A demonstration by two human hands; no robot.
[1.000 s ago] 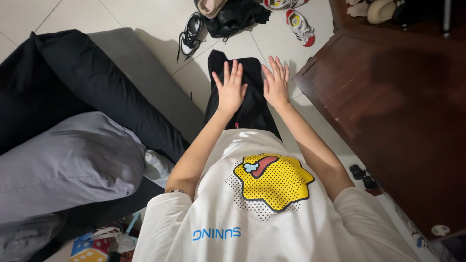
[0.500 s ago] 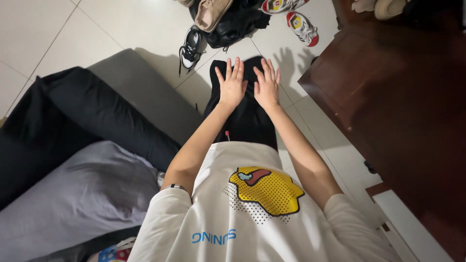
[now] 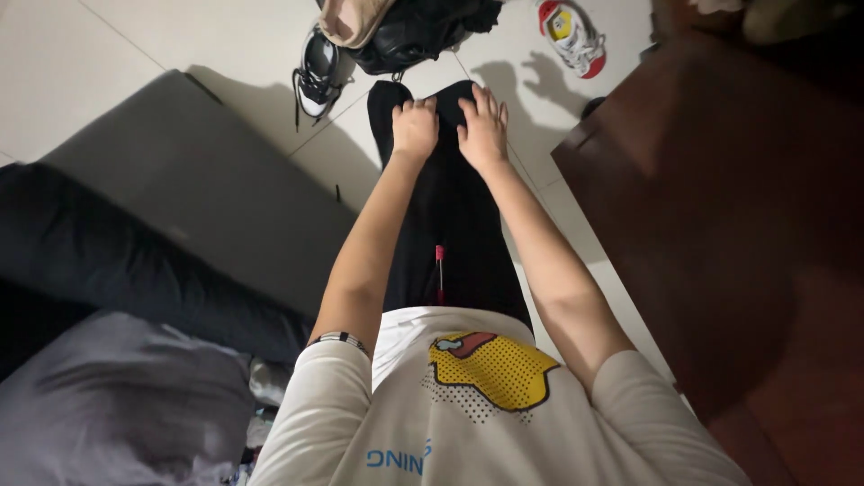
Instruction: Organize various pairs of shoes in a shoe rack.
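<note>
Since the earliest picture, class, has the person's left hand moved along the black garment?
Yes. The left hand has slid along the black garment to its far end, nearer the black-and-white sneaker, fingers now curled.

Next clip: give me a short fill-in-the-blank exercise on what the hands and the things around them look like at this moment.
1. Both hands rest on a long ___ garment laid on the tiled floor.
2. The left hand is curled; the right hand lies ___.
3. To the person's right stands dark ___ furniture.
4. Beyond the garment's far end lies a black-and-white ___.

Missing words: black; flat; wooden; sneaker
</note>
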